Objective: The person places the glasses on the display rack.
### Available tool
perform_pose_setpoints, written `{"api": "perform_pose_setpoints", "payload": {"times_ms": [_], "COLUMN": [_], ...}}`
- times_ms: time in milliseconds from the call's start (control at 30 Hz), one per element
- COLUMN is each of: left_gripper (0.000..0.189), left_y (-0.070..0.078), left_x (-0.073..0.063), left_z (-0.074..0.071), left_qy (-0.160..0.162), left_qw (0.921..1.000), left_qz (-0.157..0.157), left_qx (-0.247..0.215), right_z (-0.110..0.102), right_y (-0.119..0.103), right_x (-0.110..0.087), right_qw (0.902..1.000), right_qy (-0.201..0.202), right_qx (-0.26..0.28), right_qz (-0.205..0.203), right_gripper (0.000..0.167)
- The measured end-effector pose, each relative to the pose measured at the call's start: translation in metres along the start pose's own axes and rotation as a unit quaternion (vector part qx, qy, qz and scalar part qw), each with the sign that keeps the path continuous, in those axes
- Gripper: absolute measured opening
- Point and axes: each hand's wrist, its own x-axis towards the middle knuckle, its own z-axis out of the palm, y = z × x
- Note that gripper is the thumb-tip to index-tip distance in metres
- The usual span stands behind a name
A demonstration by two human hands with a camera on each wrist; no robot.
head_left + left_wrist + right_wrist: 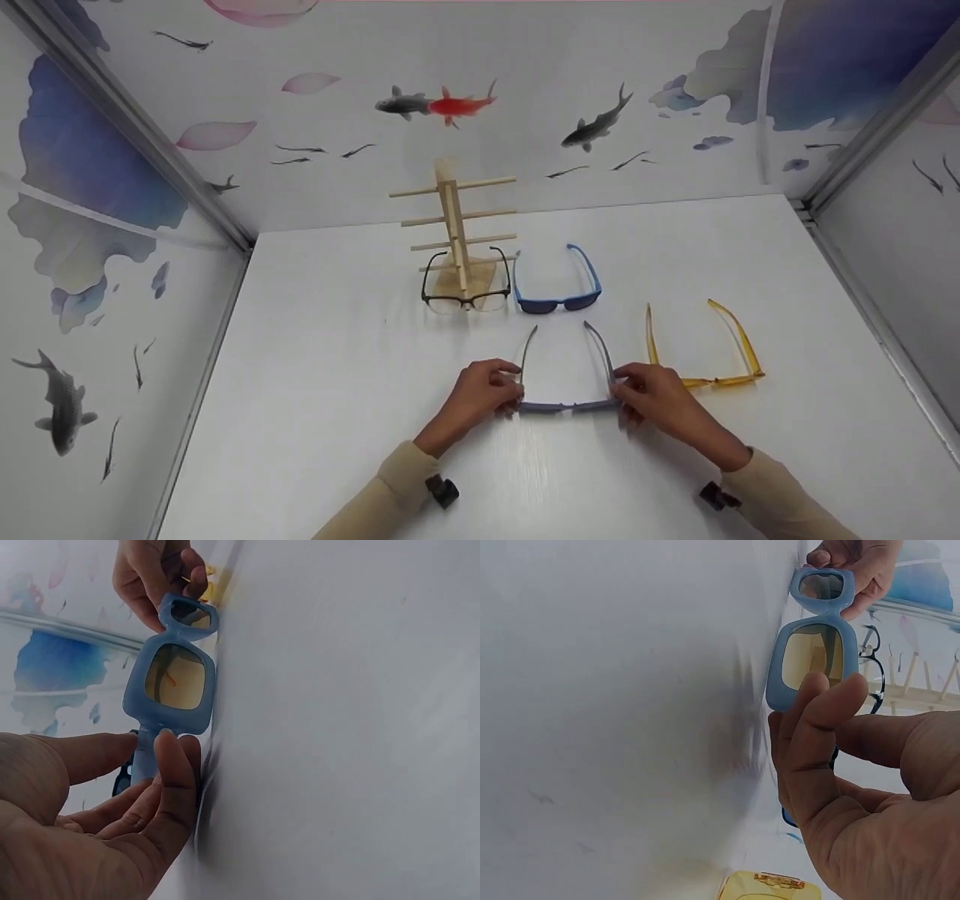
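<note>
A pair of grey-blue sunglasses (555,408) has its temples spread open and pointing away from me, close over the white table. My left hand (484,390) pinches its left end near the hinge. At the opposite end, my right hand (656,394) grips the other hinge corner between thumb and fingers. In the left wrist view, the thick rim (169,718) and brown-tinted lenses face the camera, with the left thumb and fingers around the temple. Fingers of the right hand (810,757) overlap the near lens's lower edge in the right wrist view.
A wooden rack (452,217) with several pegs stands at the back. Black-rimmed glasses (444,305) lie at its base, beside blue sunglasses (540,306). Yellow glasses (742,349) sit right of my right hand. Printed panels (510,150) enclose the white table (315,337).
</note>
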Motion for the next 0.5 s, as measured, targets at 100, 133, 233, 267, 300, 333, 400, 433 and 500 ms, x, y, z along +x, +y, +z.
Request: {"api": "perform_pose_setpoints", "payload": {"times_ms": [100,133,233,267,300,333,400,433,500], "left_gripper": [0.036,0.036,0.036,0.036,0.037,0.037,0.038,0.038,0.039], "left_y": [0.001,0.001,0.005,0.007,0.008,0.01,0.014,0.015,0.019], "left_x": [-0.002,-0.003,-0.006,-0.008,-0.009,-0.01,-0.013,-0.014,-0.017], "left_z": [0.001,0.001,0.0,0.0,-0.001,-0.001,-0.002,-0.003,-0.005], "left_qy": [0.007,0.009,0.015,0.016,0.017,0.018,0.02,0.02,0.021], "left_qw": [1.0,1.0,0.9999,0.9998,0.9998,0.9998,0.9997,0.9998,0.9998], "left_qz": [-0.002,-0.003,-0.006,-0.006,-0.007,-0.005,-0.004,-0.003,0.002], "left_qx": [-0.001,-0.002,-0.004,-0.007,-0.008,-0.009,-0.009,-0.007,-0.004], "right_z": [0.0,0.0,-0.001,-0.002,-0.002,-0.003,-0.003,-0.004,-0.004], "right_y": [-0.001,-0.002,-0.004,-0.005,-0.007,-0.008,-0.012,-0.014,-0.018], "right_x": [-0.001,-0.001,-0.003,-0.003,-0.004,-0.005,-0.006,-0.007,-0.008], "right_qw": [1.0,1.0,1.0,0.9999,0.9998,0.9998,0.9996,0.9996,0.9995], "right_qy": [0.004,0.005,0.006,0.007,0.008,0.009,0.012,0.013,0.013], "right_qx": [-0.003,-0.003,-0.006,-0.007,-0.007,-0.006,-0.003,0.0,0.007], "right_qz": [0.005,0.004,-0.004,-0.01,-0.015,-0.019,-0.026,-0.027,-0.028], "right_gripper": [0.034,0.034,0.034,0.035,0.035,0.035,0.035,0.035,0.035]}}
